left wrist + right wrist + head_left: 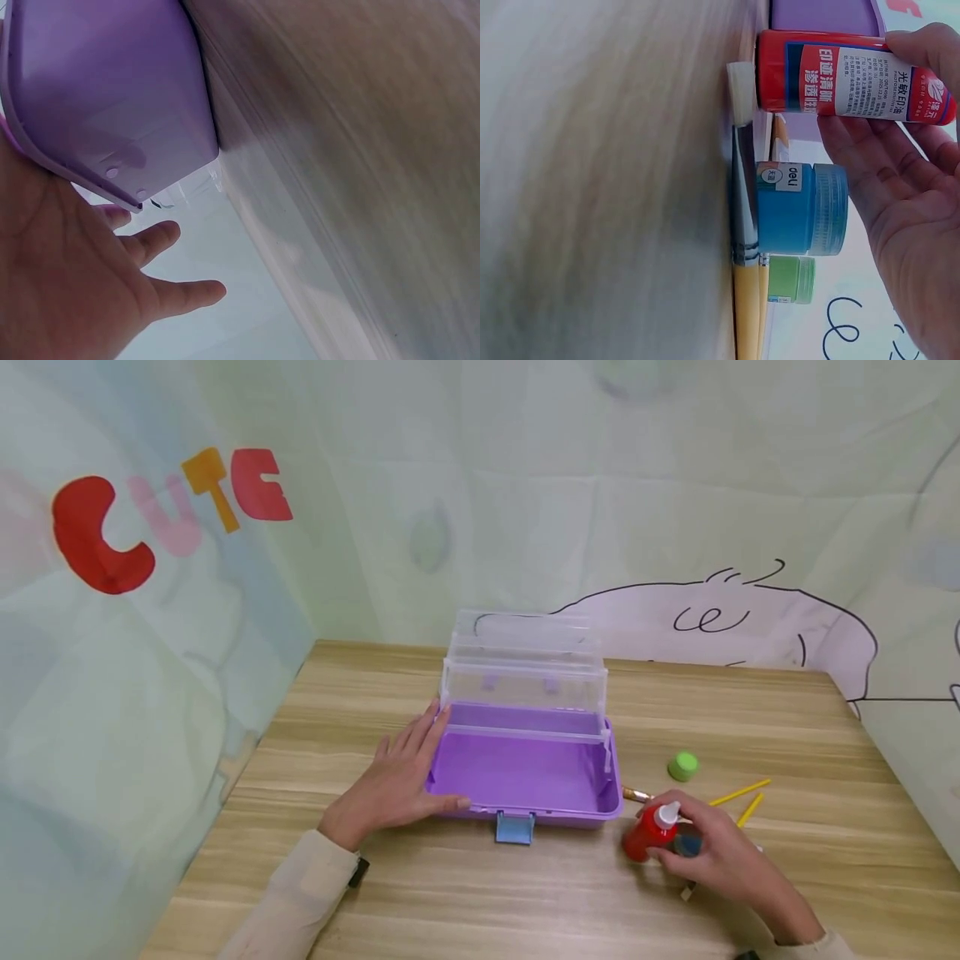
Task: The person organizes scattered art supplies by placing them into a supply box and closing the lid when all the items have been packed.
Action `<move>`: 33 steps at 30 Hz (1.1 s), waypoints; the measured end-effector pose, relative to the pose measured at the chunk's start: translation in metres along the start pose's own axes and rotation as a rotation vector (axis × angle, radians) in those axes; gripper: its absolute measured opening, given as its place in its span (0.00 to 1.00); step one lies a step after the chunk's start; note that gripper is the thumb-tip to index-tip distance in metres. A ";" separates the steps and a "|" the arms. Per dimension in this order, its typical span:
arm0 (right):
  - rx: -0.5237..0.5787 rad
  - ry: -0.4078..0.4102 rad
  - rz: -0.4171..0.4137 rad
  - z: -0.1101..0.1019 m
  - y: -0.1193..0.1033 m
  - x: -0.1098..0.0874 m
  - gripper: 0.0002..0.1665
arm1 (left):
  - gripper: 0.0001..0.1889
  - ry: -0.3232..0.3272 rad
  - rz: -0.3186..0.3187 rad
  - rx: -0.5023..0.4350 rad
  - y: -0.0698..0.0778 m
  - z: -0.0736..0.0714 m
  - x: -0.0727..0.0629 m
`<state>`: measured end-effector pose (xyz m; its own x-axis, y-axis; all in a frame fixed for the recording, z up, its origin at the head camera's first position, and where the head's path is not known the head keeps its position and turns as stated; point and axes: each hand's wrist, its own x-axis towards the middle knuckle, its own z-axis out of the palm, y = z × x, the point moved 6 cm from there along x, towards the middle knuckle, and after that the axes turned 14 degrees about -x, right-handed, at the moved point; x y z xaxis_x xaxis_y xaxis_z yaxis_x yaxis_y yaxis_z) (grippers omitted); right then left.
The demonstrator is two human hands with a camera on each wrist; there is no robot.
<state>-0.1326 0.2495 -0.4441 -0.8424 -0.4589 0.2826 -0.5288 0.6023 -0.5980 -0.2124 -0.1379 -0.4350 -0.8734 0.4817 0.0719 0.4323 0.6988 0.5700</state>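
A purple plastic box [517, 772] stands open on the table, its clear lid and clear upper trays [525, 681] raised at the back. My left hand [397, 781] rests on the box's left side with fingers spread, the thumb along the front rim; the left wrist view shows the palm [67, 277] against the wall. My right hand [720, 852] holds a red ink bottle [647, 839] with a white cap, upright, between thumb and fingers. Its printed label [855, 81] faces the right wrist camera. Whether the bottle touches the table, I cannot tell.
Beside the bottle stands a blue paint jar [786, 206], partly hidden by my hand in the head view. A green paint jar [683, 767] is farther back. Paintbrushes with yellow handles [738, 792] lie on the table [360, 693] around the blue jar. A printed cloth hangs behind.
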 end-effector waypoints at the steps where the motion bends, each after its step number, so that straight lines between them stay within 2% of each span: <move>1: -0.002 0.003 0.005 0.000 0.000 0.000 0.30 | 0.66 -0.001 0.002 0.003 0.001 0.000 0.000; 8: 0.010 0.032 -0.009 -0.002 -0.002 0.000 0.30 | 0.66 -0.008 0.001 -0.004 0.003 -0.001 0.000; 16: -0.009 0.106 -0.026 -0.009 -0.006 0.002 0.32 | 0.66 -0.012 -0.003 -0.003 0.000 0.000 0.000; 23: -0.025 0.114 0.049 -0.017 -0.005 0.004 0.32 | 0.66 -0.015 -0.012 -0.006 -0.002 0.001 0.001; 33: 0.019 0.149 0.046 -0.025 -0.010 0.013 0.32 | 0.67 -0.017 -0.016 -0.013 -0.002 0.001 0.000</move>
<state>-0.1412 0.2539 -0.4158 -0.8726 -0.3280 0.3620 -0.4883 0.6074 -0.6266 -0.2134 -0.1386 -0.4365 -0.8763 0.4792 0.0490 0.4152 0.6998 0.5813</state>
